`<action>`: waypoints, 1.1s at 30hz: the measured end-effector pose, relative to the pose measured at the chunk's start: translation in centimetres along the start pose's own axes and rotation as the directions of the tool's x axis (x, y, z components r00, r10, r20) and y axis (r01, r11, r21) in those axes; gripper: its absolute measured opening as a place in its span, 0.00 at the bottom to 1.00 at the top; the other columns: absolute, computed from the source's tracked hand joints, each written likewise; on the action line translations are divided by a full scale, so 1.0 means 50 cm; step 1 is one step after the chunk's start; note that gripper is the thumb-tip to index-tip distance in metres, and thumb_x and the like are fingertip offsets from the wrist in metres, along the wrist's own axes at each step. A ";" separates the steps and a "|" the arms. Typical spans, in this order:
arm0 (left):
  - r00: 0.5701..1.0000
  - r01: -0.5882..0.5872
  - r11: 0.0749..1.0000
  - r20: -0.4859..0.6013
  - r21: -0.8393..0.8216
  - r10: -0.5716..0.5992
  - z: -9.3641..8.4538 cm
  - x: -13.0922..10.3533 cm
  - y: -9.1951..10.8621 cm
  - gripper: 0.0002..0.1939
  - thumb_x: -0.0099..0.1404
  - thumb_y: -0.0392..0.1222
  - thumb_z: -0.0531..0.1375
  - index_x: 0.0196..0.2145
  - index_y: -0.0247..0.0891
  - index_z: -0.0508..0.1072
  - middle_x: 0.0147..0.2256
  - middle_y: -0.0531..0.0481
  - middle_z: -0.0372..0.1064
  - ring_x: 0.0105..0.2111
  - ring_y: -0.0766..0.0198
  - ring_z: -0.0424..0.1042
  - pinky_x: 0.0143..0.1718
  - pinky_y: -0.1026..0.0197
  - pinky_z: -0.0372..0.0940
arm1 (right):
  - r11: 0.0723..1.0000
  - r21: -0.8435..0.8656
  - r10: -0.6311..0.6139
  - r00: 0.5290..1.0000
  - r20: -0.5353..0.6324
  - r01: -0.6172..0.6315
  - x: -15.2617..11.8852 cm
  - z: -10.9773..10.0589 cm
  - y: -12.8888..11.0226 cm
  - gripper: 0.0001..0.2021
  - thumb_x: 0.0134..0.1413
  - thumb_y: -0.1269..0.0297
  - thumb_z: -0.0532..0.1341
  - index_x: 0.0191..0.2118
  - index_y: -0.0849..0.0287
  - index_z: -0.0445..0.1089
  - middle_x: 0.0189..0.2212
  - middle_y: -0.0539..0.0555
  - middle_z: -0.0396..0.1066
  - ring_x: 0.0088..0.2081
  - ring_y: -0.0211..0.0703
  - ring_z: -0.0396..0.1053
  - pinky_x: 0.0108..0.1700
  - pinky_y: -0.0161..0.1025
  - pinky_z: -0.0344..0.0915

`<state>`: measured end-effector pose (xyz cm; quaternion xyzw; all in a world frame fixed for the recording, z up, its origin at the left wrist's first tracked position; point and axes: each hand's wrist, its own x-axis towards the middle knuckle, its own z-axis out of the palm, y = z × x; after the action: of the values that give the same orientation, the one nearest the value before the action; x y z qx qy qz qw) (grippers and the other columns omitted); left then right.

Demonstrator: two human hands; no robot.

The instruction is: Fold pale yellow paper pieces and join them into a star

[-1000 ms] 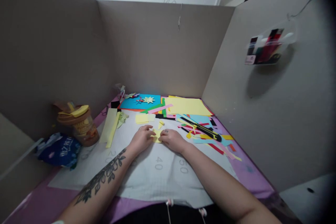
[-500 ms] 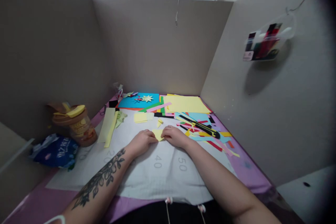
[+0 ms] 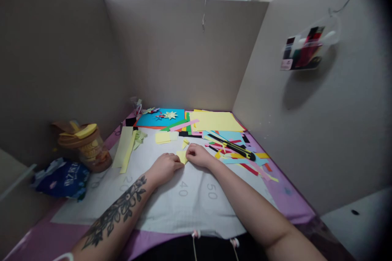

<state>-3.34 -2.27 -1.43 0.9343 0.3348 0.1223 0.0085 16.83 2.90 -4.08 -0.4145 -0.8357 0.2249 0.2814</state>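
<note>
A small yellow paper square [image 3: 181,156] lies on the white sheet between my two hands. My left hand [image 3: 165,167] has its fingers closed on the paper's near left edge. From the right, my right hand [image 3: 198,155] pinches the paper's right edge, its fingers bent together. Just beyond the fingers sits a small folded yellow paper piece [image 3: 185,143]. A little pile of yellow paper squares [image 3: 163,137] lies farther back, left of that piece.
A utility knife [image 3: 234,147] lies across coloured paper strips on the right. Yellow sheets [image 3: 214,121] and a blue sheet [image 3: 143,120] bearing paper stars lie at the back. A lidded cup [image 3: 93,151] and a blue packet [image 3: 63,179] stand left. Grey panels enclose the table.
The right hand has shifted slightly left and up along the paper, and its edge looks a little more lifted or folded. The left hand stays in place, and the whole view has drifted slightly.
</note>
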 end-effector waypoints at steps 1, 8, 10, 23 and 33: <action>1.000 0.001 1.000 0.007 0.010 -0.001 -0.001 0.000 0.001 0.13 0.65 0.36 0.53 0.40 0.44 0.76 0.35 0.48 0.73 0.37 0.59 0.69 0.39 0.59 0.59 | 1.000 -0.015 0.014 1.000 -0.003 -0.014 0.002 0.003 -0.001 0.05 0.43 0.76 0.59 0.23 0.61 0.70 0.26 0.49 0.64 0.29 0.37 0.63 0.32 0.32 0.59; 0.998 0.046 0.999 0.036 -0.029 -0.045 -0.002 0.003 0.004 0.13 0.64 0.36 0.53 0.39 0.44 0.77 0.36 0.48 0.73 0.37 0.59 0.69 0.39 0.59 0.59 | 0.991 -0.100 0.087 0.996 -0.014 -0.088 0.011 0.014 -0.006 0.06 0.43 0.74 0.58 0.20 0.60 0.67 0.25 0.50 0.63 0.29 0.38 0.62 0.32 0.33 0.57; 0.997 0.066 0.995 0.040 -0.072 -0.064 0.001 0.003 0.005 0.14 0.64 0.34 0.52 0.39 0.43 0.77 0.37 0.48 0.72 0.37 0.60 0.69 0.40 0.60 0.59 | 0.987 -0.116 0.105 0.994 -0.021 -0.107 0.011 0.016 -0.008 0.06 0.42 0.73 0.58 0.20 0.60 0.66 0.25 0.50 0.62 0.30 0.38 0.61 0.31 0.33 0.57; 0.992 0.108 0.994 0.068 0.034 -0.110 0.000 0.007 0.023 0.15 0.65 0.35 0.50 0.41 0.42 0.76 0.30 0.48 0.65 0.34 0.59 0.64 0.34 0.61 0.55 | 0.979 -0.128 0.159 0.987 -0.011 -0.159 0.011 0.017 -0.007 0.05 0.41 0.71 0.58 0.19 0.60 0.66 0.27 0.51 0.64 0.30 0.38 0.62 0.30 0.33 0.55; 0.989 0.105 0.993 0.100 0.053 -0.110 0.001 0.007 0.021 0.17 0.66 0.34 0.48 0.41 0.44 0.75 0.31 0.49 0.65 0.35 0.60 0.63 0.35 0.60 0.54 | 0.974 -0.139 0.180 0.984 -0.011 -0.180 0.014 0.022 -0.004 0.05 0.41 0.71 0.59 0.20 0.60 0.67 0.27 0.51 0.65 0.31 0.39 0.62 0.30 0.33 0.55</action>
<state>-2.41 -2.83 -1.31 0.9199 0.3865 0.0653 0.0101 15.65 3.22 -4.57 -0.5069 -0.8087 0.1908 0.2294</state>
